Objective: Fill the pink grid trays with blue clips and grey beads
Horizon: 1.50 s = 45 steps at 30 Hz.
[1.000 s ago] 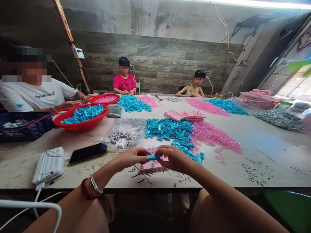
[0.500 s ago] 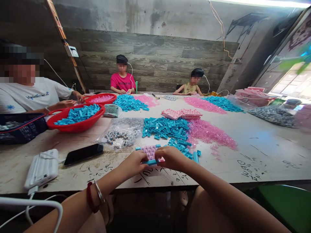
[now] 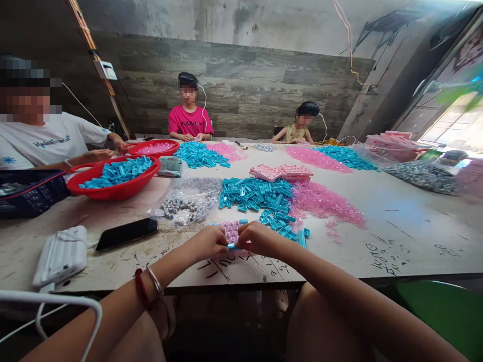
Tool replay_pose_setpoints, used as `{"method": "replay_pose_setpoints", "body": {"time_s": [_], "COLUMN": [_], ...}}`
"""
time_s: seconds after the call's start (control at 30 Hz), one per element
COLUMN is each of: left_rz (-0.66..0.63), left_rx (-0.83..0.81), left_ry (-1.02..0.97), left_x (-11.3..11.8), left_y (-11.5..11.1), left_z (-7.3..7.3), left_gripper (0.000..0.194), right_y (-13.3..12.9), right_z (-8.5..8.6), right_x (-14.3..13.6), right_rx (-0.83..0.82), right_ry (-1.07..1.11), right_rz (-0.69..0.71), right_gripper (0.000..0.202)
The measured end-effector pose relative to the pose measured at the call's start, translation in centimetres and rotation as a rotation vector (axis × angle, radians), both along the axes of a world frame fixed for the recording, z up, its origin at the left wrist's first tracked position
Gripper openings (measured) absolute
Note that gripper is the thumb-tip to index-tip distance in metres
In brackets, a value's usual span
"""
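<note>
held panel [image 3: 231, 231]: 1 | red basins [image 3: 113, 192]: 2 | loose pink heaps [image 3: 327, 201]: 3

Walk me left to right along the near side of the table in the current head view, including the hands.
White power bank → black phone → left hand → blue piece → right hand → nearest pink pile.

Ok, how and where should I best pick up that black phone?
Probably take the phone across its long edges at mid-length, coming from above on the near side: it lies flat and slim, with bare tabletop along its near edge.
</note>
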State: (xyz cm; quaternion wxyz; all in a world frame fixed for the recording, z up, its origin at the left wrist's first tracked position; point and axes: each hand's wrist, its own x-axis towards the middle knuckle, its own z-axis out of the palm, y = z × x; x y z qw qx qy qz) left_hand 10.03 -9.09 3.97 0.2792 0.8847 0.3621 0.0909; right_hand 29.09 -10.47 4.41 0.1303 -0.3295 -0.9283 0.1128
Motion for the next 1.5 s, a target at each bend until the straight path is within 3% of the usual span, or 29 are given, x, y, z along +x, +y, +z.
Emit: {"method": "replay_pose_setpoints", "body": {"time_s": [0.23,0.47,0.8,0.97,1.13,1.27,1.37,1.5], "left_rz": [-0.070,-0.102,-0.142,-0.128,-0.083,-0.049,0.060,0.221], "left_rx": [-0.048,-0.078,0.234,0.246,0.117,0.070,0.085,0.090], "left_ry": [0.054,0.079,0.111,0.163,0.132,0.104,0.081,0.051], "left_x": [0.3,0.0,0.0,-0.4,-0.8,-1.1,-1.7,-2.7], "left_y": [0.6,1.8,0.3,0.4,0.1,-0.2,-0.1,0.0], "left_z": [0.8,0.2,-0.2,-0.2,0.7,1.5,2.0,2.3], "left_gripper": [0.019,0.017,0.021,0.016,0.018,0.022,0.024,0.028], "right_y": [0.5,0.4,-0.1,-0.1,-0.2,-0.5,-0.6,-0.5], "right_z": [0.1,-0.3,-0.1,-0.5,-1.5,-1.3,-1.1,-1.3], "right_x": [0.0,0.1,-0.3,-0.5,0.2,0.2,0.0,-0.2], "right_rx": [-0.067,-0.097,-0.109,-0.076,-0.043,-0.015,-0.009,-0.002], "right_ry": [0.027,0.046,0.084,0.085,0.194,0.144,0.195,0.260], "right_rz": [0.006,-0.038,-0.013,-0.012,-0.018,-0.046,-0.136,-0.172], "right_gripper": [0.018,0.016,0.020,0.021,0.007,0.010,0.022,0.012]}}
